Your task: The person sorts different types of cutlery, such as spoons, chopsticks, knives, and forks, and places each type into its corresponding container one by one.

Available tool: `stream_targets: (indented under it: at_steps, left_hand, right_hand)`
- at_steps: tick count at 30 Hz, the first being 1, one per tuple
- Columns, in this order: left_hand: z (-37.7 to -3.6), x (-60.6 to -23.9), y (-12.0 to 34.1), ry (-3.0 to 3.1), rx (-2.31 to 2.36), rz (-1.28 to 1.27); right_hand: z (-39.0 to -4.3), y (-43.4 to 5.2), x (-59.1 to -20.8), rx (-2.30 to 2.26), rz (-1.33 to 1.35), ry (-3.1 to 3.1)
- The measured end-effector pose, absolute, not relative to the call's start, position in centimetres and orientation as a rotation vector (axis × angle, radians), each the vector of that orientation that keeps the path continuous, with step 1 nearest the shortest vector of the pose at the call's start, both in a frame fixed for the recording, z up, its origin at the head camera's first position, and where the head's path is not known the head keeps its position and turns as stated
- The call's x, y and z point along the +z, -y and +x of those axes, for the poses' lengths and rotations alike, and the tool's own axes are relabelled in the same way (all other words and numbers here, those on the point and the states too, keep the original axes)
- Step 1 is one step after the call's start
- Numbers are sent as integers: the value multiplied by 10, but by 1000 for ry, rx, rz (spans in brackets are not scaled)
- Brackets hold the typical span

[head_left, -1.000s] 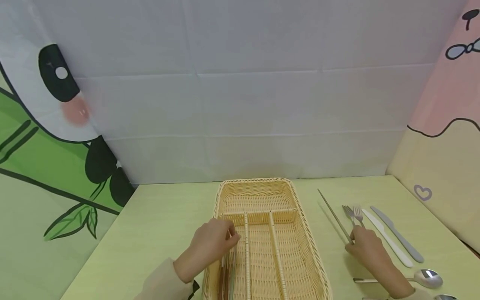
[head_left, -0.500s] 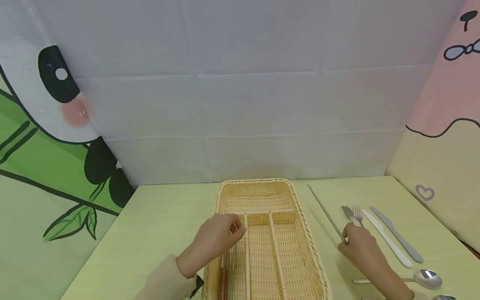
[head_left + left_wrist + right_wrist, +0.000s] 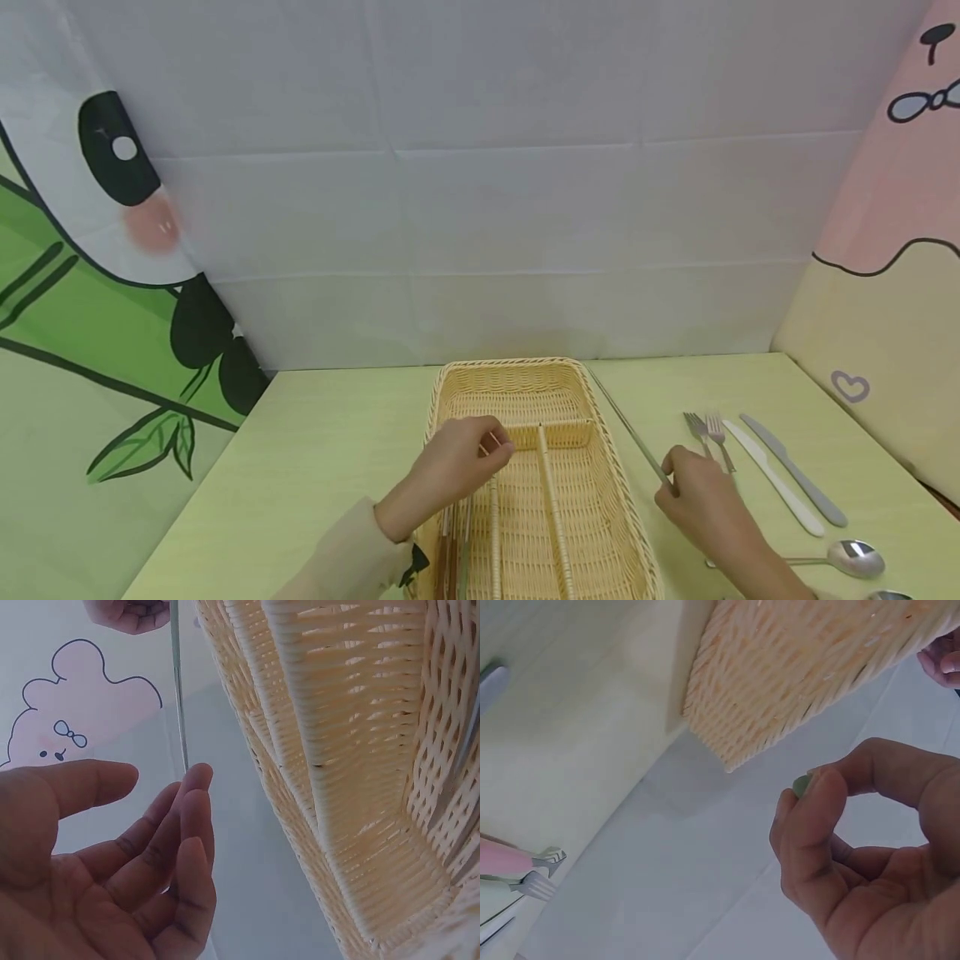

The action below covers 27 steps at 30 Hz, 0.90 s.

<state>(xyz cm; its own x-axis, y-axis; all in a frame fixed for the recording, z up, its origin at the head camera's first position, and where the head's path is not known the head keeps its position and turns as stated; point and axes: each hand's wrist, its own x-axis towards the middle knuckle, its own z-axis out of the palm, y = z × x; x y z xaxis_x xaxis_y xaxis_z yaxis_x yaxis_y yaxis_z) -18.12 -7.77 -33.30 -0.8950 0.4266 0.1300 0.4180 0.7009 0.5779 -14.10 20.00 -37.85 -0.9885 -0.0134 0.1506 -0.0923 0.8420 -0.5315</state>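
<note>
My right hand (image 3: pixel 705 508) pinches a long thin chopstick (image 3: pixel 628 427) between thumb and fingers, beside the right rim of a wicker cutlery basket (image 3: pixel 517 400). Its green end (image 3: pixel 802 785) pokes out of the pinch in the right wrist view, while the far tip slants up and left toward the basket's back right corner. Over the basket's left divider hovers my left hand (image 3: pixel 457 462), holding nothing. Its thumb stands apart from the loosely bent fingers (image 3: pixel 196 817) in the left wrist view. Several chopsticks (image 3: pixel 452 550), brown and green, lie in the left compartment, partly under the left arm.
Right of my right hand lie two forks (image 3: pixel 715 429), a white knife (image 3: pixel 776 479) and a grey knife (image 3: pixel 795 471). A spoon (image 3: pixel 855 558) lies nearer, partly behind the right arm, with another spoon (image 3: pixel 891 595) cut off at the frame edge. A cloth wall stands behind the table.
My right hand has moved left with the chopstick, bringing its tip close to the basket rim. My left hand has shifted right and slightly up, from the left compartment to over the divider.
</note>
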Motion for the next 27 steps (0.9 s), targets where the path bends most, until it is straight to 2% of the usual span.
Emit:
stream_targets:
  at_steps: [12, 20, 27]
  left_hand:
    - [-189, -341, 64, -2726, 1158, 726]
    - [-189, -344, 53, -2634, 1199, 724]
    - [-189, -348, 46, -2565, 1291, 713]
  right_hand:
    - [-130, -180, -368, 691, 123, 2863]
    - [-124, -164, -364, 912, 142, 2848]
    - [-120, -155, -365, 988, 278, 2828]
